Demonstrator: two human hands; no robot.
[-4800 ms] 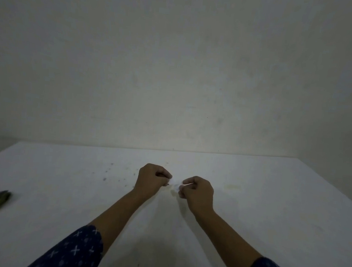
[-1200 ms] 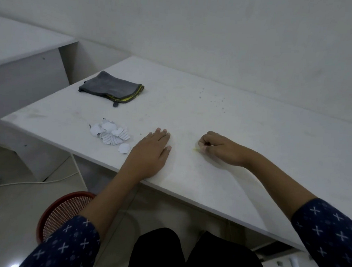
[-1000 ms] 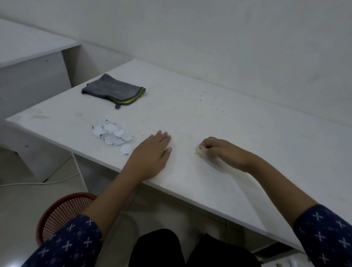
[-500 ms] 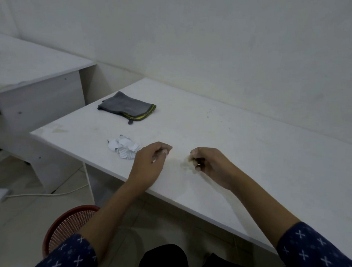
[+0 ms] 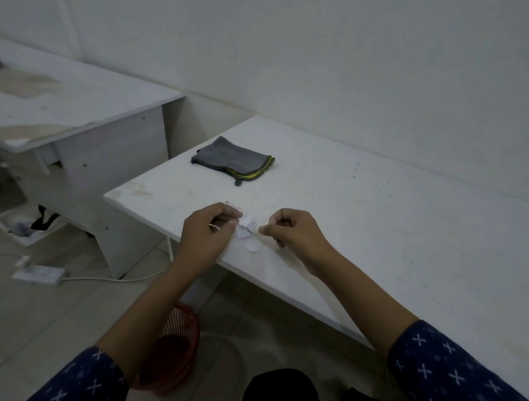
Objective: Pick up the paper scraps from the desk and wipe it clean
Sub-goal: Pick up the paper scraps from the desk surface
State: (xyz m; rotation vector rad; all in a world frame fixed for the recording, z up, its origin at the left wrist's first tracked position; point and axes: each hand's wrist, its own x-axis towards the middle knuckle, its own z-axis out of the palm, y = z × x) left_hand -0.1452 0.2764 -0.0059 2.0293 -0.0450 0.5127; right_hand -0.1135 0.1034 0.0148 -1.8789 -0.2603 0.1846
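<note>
At the near left corner of the desk [image 5: 379, 239], both hands close in on a small heap of scraps [image 5: 246, 227] from either side. The left hand [image 5: 206, 232] has its fingers curled tight, and a thin white sliver of paper shows pinched between thumb and fingers, with its knuckles touching the heap. The right hand [image 5: 294, 230] is curled too, thumb and forefinger pressed together just at the heap's right edge; I cannot tell whether a piece is caught between them. The scraps are white, flat and thin, overlapping loosely, and one rounded piece lies apart, just nearer the desk edge. The desk top is smooth, matte white, and speckled with dark specks. A folded grey cloth [image 5: 233, 160], soft with yellow-trimmed edges, lies farther back. A red mesh basket [image 5: 182, 329] stands on the floor below.
</note>
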